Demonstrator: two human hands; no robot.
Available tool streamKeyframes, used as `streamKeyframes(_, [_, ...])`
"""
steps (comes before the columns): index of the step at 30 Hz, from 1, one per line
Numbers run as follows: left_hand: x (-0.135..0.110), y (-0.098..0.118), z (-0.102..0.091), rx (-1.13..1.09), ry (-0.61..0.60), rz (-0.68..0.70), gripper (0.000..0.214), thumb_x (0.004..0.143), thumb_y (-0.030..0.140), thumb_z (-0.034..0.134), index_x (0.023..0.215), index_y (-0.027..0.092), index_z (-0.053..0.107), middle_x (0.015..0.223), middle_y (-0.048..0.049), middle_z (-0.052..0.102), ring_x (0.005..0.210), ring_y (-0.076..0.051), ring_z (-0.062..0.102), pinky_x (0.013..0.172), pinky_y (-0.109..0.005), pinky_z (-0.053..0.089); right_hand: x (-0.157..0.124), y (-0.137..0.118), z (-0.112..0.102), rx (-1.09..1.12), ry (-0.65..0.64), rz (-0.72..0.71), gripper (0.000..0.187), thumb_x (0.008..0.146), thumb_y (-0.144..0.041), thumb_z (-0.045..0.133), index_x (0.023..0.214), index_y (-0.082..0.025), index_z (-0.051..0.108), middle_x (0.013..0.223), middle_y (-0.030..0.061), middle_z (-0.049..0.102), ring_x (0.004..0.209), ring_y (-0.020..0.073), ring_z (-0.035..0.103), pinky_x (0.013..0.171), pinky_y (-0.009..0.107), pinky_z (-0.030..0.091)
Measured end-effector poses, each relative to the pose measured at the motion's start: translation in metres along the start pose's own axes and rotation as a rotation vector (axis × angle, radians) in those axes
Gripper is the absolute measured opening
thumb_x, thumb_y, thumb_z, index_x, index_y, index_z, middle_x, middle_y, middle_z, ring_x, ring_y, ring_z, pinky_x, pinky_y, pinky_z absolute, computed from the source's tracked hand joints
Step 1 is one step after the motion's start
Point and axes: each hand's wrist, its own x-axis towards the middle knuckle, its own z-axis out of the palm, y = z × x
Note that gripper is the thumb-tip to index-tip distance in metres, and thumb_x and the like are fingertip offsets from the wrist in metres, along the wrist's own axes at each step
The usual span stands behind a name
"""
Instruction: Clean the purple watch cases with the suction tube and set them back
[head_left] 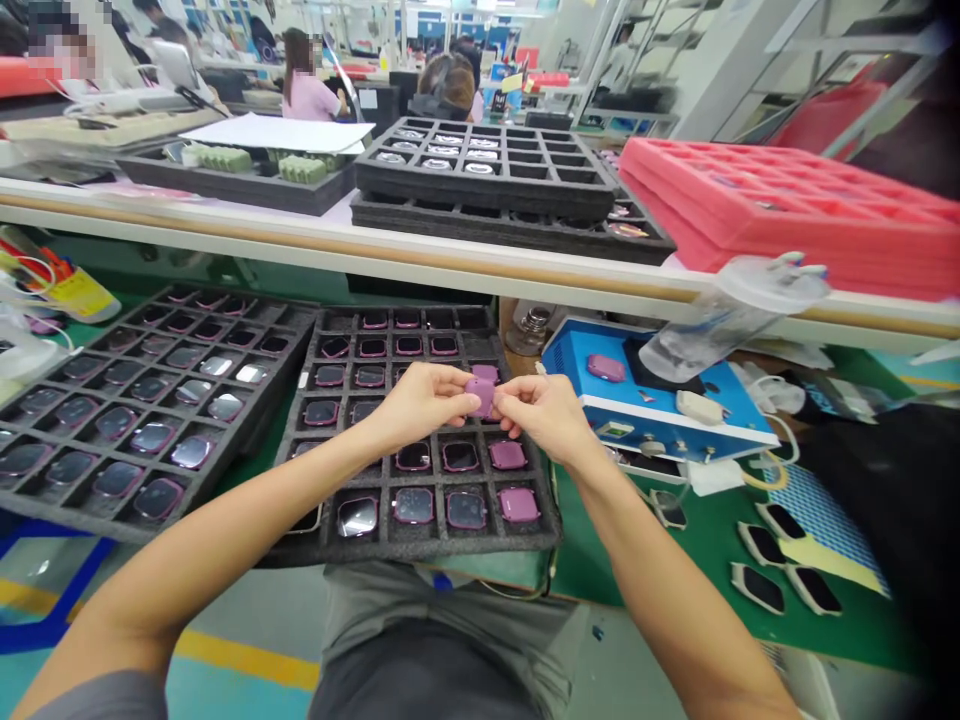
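Both of my hands meet above a black foam tray (480, 540) with square cells. My left hand (416, 405) and my right hand (544, 415) pinch a small rounded purple part (481, 397) between their fingertips. Many cells hold dark glossy pieces with pink-purple frames. Several purple parts, such as one (518, 505) in the tray's front row, lie face up near my hands. To the right of my right hand stands a blue test fixture (660, 420) with a purple part (606, 367) on its top.
A second foam tray (150, 400) of glossy pieces lies to the left on a green mat (675, 560). Dark panels (759, 588) lie at lower right. A raised shelf (375, 250) carries black trays and a red foam tray (787, 215). A co-worker (311, 90) sits beyond.
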Motion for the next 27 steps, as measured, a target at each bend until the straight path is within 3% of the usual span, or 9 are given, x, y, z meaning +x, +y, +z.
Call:
streamKeyframes(4, [-0.012,-0.014,-0.010,0.032,0.100,-0.037,0.031,0.076,0.026,0.071,0.102,0.008,0.073,0.095,-0.0116,0.075,0.077,-0.012,0.068,0.067,-0.021,0.056,-0.002,0.015,0.003,-0.086,0.000,0.094,0.022,0.069,-0.031,0.060,0.072,-0.011,0.070,0.064,0.0065,0.067,0.050,0.0118,0.060,0.044,0.017,0.049])
streamKeyframes(8, [-0.005,-0.017,-0.029,0.101,0.182,-0.060,0.038,0.084,0.030,0.058,0.114,0.008,0.064,0.112,-0.0151,0.071,0.089,-0.012,0.068,0.076,-0.022,0.058,-0.001,0.029,0.002,-0.164,-0.113,0.178,0.017,0.069,-0.023,0.059,0.068,-0.011,0.071,0.062,0.0074,0.068,0.048,0.0133,0.061,0.041,0.018,0.048])
streamKeyframes(11, [0.026,-0.013,-0.029,0.232,0.184,-0.051,0.039,0.087,0.027,0.046,0.118,0.009,0.059,0.114,-0.0149,0.068,0.090,-0.013,0.066,0.079,-0.027,0.058,0.003,0.028,0.004,-0.237,-0.167,0.203,0.012,0.068,-0.017,0.061,0.062,-0.012,0.069,0.056,0.0063,0.065,0.046,0.0138,0.059,0.039,0.017,0.045])
streamKeyframes(14, [0.074,-0.009,-0.013,0.448,0.171,0.022,0.033,0.078,0.030,0.064,0.107,0.015,0.064,0.111,-0.0106,0.069,0.099,-0.018,0.064,0.095,-0.034,0.055,0.004,0.022,0.003,-0.256,-0.177,0.221,0.013,0.071,-0.016,0.062,0.061,-0.012,0.068,0.055,0.0059,0.064,0.045,0.0135,0.059,0.038,0.017,0.045])
streamKeyframes(17, [0.117,-0.008,0.003,0.660,0.114,0.032,0.023,0.060,0.021,0.081,0.076,0.015,0.066,0.094,-0.0098,0.070,0.105,-0.028,0.064,0.106,-0.043,0.046,0.002,0.023,-0.002,-0.213,-0.129,0.235,0.014,0.078,-0.019,0.061,0.071,-0.011,0.071,0.063,0.0054,0.067,0.049,0.0125,0.060,0.041,0.017,0.047])
streamKeyframes(20, [0.138,-0.007,0.008,0.792,0.072,0.001,0.024,0.054,0.022,0.085,0.061,0.015,0.063,0.080,-0.0107,0.067,0.103,-0.034,0.065,0.104,-0.048,0.044,0.003,0.033,-0.010,-0.144,-0.037,0.226,0.018,0.084,-0.024,0.058,0.085,-0.012,0.072,0.071,0.0048,0.069,0.052,0.0112,0.060,0.040,0.016,0.045])
streamKeyframes(24, [0.135,-0.007,0.003,0.815,0.075,0.047,0.025,0.052,0.023,0.087,0.069,0.018,0.070,0.084,-0.0071,0.069,0.100,-0.029,0.064,0.099,-0.041,0.044,0.013,0.046,-0.017,-0.082,0.072,0.167,0.018,0.082,-0.024,0.059,0.086,-0.012,0.072,0.072,0.0047,0.069,0.049,0.0106,0.058,0.039,0.016,0.042])
streamKeyframes(27, [0.122,-0.009,0.000,0.714,0.116,0.103,0.025,0.059,0.023,0.083,0.081,0.018,0.073,0.089,-0.0052,0.070,0.091,-0.020,0.062,0.089,-0.031,0.045,0.024,0.048,-0.014,-0.051,0.161,0.096,0.019,0.080,-0.027,0.062,0.086,-0.012,0.073,0.070,0.0050,0.068,0.049,0.0111,0.057,0.040,0.017,0.040])
